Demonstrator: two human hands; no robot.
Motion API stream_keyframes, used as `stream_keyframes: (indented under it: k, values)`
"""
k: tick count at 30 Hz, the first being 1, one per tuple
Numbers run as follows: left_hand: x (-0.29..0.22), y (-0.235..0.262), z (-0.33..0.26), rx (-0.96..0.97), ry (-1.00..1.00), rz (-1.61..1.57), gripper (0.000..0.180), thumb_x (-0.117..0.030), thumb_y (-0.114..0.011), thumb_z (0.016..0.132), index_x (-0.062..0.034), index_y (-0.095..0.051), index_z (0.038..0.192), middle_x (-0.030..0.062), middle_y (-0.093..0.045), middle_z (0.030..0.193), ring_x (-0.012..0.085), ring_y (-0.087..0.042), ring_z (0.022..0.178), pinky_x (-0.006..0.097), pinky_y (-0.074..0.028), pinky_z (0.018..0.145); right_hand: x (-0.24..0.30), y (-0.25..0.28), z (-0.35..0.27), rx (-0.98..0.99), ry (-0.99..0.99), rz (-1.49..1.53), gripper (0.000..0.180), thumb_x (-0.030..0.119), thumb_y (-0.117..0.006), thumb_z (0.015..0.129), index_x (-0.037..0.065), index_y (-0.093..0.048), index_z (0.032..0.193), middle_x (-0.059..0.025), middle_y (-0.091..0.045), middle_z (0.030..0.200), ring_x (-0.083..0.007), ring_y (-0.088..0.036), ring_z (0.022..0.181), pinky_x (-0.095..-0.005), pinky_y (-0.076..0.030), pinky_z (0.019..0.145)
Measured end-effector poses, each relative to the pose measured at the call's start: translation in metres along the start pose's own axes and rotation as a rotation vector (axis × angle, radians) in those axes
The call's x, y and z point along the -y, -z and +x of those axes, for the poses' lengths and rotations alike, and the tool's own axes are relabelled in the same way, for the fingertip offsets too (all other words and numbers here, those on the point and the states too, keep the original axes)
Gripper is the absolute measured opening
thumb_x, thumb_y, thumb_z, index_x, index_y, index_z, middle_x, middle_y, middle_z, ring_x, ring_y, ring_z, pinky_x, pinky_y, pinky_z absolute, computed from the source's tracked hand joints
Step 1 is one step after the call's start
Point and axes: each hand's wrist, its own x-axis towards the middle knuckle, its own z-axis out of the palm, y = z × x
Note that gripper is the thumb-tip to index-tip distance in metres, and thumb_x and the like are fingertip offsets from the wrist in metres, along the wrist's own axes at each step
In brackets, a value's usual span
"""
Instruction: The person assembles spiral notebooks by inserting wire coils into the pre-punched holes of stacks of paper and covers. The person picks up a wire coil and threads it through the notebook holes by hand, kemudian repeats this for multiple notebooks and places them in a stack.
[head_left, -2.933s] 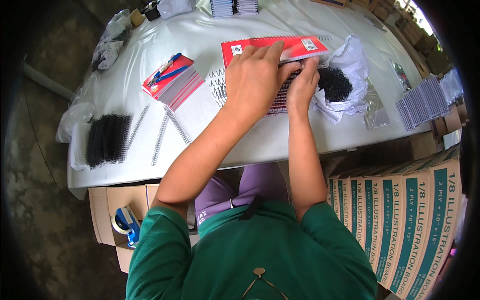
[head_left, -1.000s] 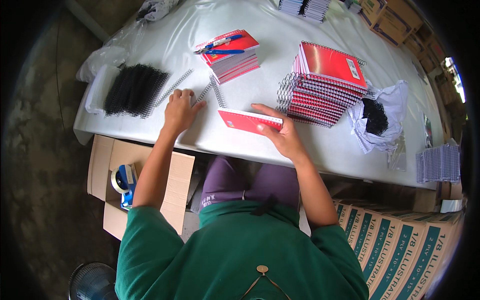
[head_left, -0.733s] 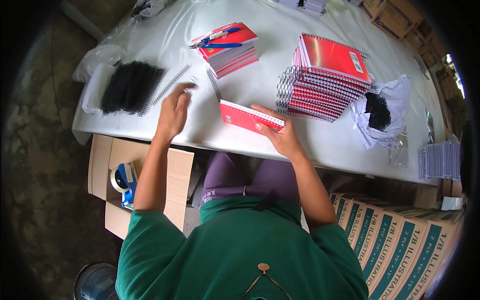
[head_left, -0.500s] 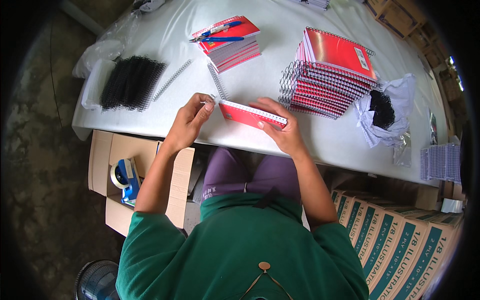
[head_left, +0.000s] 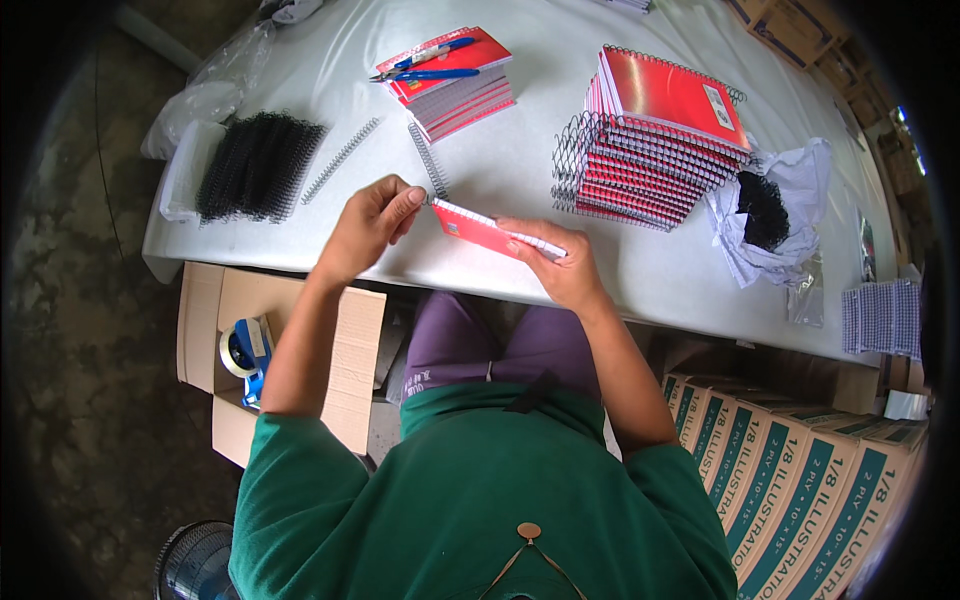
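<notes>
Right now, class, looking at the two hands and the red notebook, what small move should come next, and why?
Probably the left hand should ease the wire coil into the holes of the red notebook: it seems to pinch that coil right by the notebook's left end, the right hand holds the notebook, and no coil shows along its punched white edge.

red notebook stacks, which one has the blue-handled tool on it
The left stack: the blue-handled tool lies across its top, while the right stack bears only a pale label.
</notes>
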Motion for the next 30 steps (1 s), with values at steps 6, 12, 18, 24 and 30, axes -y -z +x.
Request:
stream_keyframes:
  k: [6, 12, 18, 24, 30]
  values:
    - [-0.030, 0.016, 0.002, 0.098, -0.385, 0.485, 0.020, -0.011, -0.070, 0.077, -0.0085, -0.057, 0.092, -0.0011, -0.057, 0.087, 0.0103, -0.052, 0.080, 0.025, -0.038, 0.073, 0.016, -0.004, 0.004, -0.060, -0.097, 0.104, 0.028, -0.006, -0.059, 0.080, 0.001, -0.063, 0.107, -0.0117, -0.066, 0.102, -0.0152, -0.062, 0.095, -0.0264, -0.048, 0.083]
    - [-0.049, 0.006, -0.001, 0.119, -0.477, 1.023, 0.033, -0.019, -0.075, 0.067, -0.0125, -0.059, 0.094, 0.0044, -0.056, 0.103, 0.0215, -0.049, 0.103, 0.037, -0.033, 0.089, 0.006, -0.007, -0.006, 0.006, -0.065, -0.132, 0.035, -0.003, -0.061, 0.079, 0.005, -0.060, 0.113, -0.0151, -0.065, 0.101, -0.0232, -0.066, 0.087, -0.0304, -0.051, 0.074]
    - [0.078, -0.054, -0.046, -0.149, -0.692, 1.197, 0.098, -0.074, -0.040, 0.074, 0.0005, -0.032, 0.136, 0.0273, -0.023, 0.143, 0.0455, -0.010, 0.134, 0.062, 0.003, 0.103, 0.005, -0.033, -0.021, -0.144, 0.046, -0.199, 0.039, -0.006, -0.060, 0.077, 0.006, -0.060, 0.114, -0.0148, -0.064, 0.101, -0.0292, -0.065, 0.085, -0.0337, -0.052, 0.072]
    - [0.048, -0.027, -0.011, -0.668, -0.806, 0.979, 0.108, -0.078, -0.028, 0.076, 0.0078, -0.014, 0.139, 0.0295, 0.001, 0.146, 0.0470, 0.009, 0.134, 0.061, 0.013, 0.101, 0.008, -0.049, -0.025, -0.094, 0.207, -0.295, 0.037, -0.008, -0.059, 0.075, 0.004, -0.061, 0.110, -0.0131, -0.065, 0.102, -0.0261, -0.066, 0.084, -0.0320, -0.052, 0.071]
    - [0.085, -0.059, -0.059, -0.359, -1.141, 1.089, 0.103, -0.078, -0.035, 0.073, 0.0069, -0.033, 0.131, 0.0284, -0.034, 0.134, 0.0472, -0.027, 0.125, 0.067, -0.012, 0.099, 0.011, -0.046, -0.032, -0.047, 0.208, -0.342, 0.038, -0.009, -0.057, 0.075, 0.003, -0.061, 0.110, -0.0127, -0.064, 0.105, -0.0259, -0.065, 0.088, -0.0319, -0.053, 0.074]
